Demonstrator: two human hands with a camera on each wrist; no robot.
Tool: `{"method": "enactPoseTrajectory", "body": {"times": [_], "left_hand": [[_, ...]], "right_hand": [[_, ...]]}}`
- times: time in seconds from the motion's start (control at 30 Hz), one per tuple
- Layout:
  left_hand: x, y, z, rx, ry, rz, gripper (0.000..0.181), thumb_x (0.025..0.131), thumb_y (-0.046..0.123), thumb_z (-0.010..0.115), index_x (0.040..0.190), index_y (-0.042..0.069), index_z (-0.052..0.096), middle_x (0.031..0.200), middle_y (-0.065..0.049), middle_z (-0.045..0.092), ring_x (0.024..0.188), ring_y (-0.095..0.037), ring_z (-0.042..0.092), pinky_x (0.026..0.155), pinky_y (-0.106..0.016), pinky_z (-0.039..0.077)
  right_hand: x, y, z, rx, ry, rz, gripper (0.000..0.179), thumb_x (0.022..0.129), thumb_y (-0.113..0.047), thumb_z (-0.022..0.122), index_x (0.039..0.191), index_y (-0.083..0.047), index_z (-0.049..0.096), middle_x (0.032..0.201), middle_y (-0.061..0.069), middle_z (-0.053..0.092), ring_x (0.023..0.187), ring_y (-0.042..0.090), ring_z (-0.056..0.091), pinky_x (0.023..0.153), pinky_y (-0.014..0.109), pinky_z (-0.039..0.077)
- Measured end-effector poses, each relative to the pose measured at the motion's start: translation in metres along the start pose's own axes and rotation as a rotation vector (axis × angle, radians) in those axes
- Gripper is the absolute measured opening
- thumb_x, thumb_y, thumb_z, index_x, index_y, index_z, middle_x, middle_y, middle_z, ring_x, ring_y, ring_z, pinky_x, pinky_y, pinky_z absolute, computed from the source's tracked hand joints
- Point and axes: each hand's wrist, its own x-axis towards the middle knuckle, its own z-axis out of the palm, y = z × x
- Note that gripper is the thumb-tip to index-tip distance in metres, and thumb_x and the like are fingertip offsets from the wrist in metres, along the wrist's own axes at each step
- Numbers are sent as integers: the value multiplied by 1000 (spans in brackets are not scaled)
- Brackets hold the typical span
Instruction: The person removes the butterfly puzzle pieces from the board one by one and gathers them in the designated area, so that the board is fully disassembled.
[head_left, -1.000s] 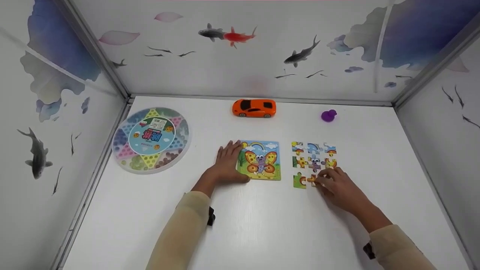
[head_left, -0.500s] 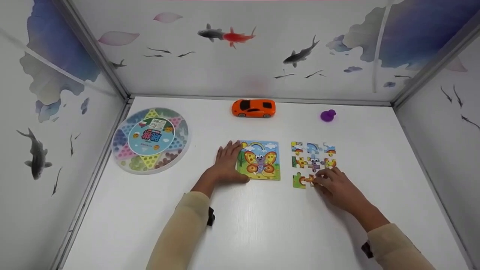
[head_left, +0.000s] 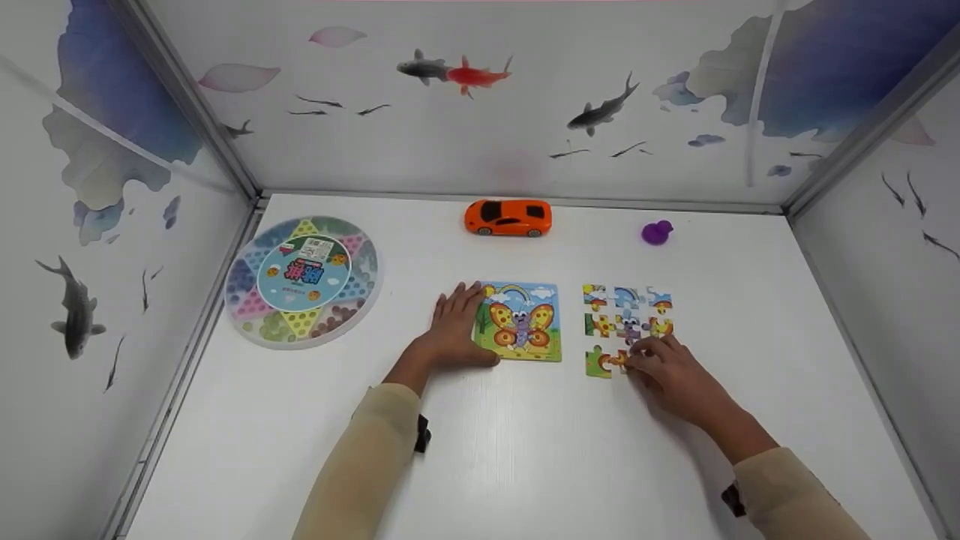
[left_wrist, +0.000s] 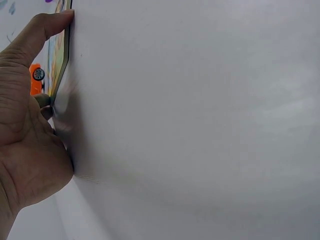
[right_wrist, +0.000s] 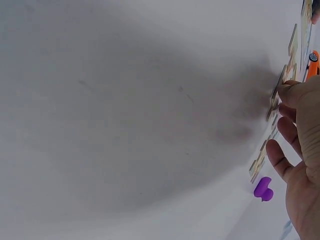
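A square butterfly puzzle board (head_left: 521, 322) lies flat mid-table. My left hand (head_left: 455, 330) rests along its left side, fingers extended to the upper left corner, the thumb at the lower edge. In the left wrist view, the thumb (left_wrist: 55, 22) touches the board's edge. Right of the board, several jigsaw pieces (head_left: 628, 300) stand in rows with narrow gaps. My right hand (head_left: 679, 379) pinches an orange-patterned jigsaw piece (head_left: 620, 361) in the front row, beside a green corner piece (head_left: 598, 364). The hand hides part of the held piece and the front right of the group.
An orange toy car (head_left: 508, 217) and a purple toy duck (head_left: 657, 232) stand near the back wall. A round Chinese checkers box (head_left: 304, 281) lies at the left. Printed panels enclose the white table (head_left: 495, 457) at the back and both sides.
My right hand has moved slightly left, bringing the pinched jigsaw piece up against the green corner piece. My left hand and the board have stayed in place.
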Motion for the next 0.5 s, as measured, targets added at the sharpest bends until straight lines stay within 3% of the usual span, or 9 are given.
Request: {"method": "enactPoseTrajectory", "body": {"times": [0.27, 0.4, 0.5], "left_hand": [[1, 0, 1, 12, -7, -16, 126, 83, 48, 90, 179, 17, 15, 189, -1, 5, 176, -29, -7, 142, -53, -7], [1, -1, 1, 17, -8, -15, 125, 84, 49, 89, 179, 17, 14, 189, -1, 4, 176, -29, -7, 142, -53, -7], [0, -1, 0, 22, -6, -7, 125, 84, 49, 88, 179, 16, 15, 189, -2, 4, 176, -29, -7, 142, -54, -6]], "right_hand": [[11, -9, -3, 73, 13, 34, 32, 96, -5, 85, 127, -11, 82, 131, 11, 69, 125, 35, 65, 112, 58, 57], [25, -16, -1, 110, 25, 37, 26, 97, -11, 86, 122, -10, 82, 130, 11, 70, 126, 35, 64, 120, 65, 50], [37, -24, 1, 117, 27, 21, 27, 98, -15, 86, 124, -10, 82, 129, 10, 70, 121, 33, 64, 116, 62, 52]]}}
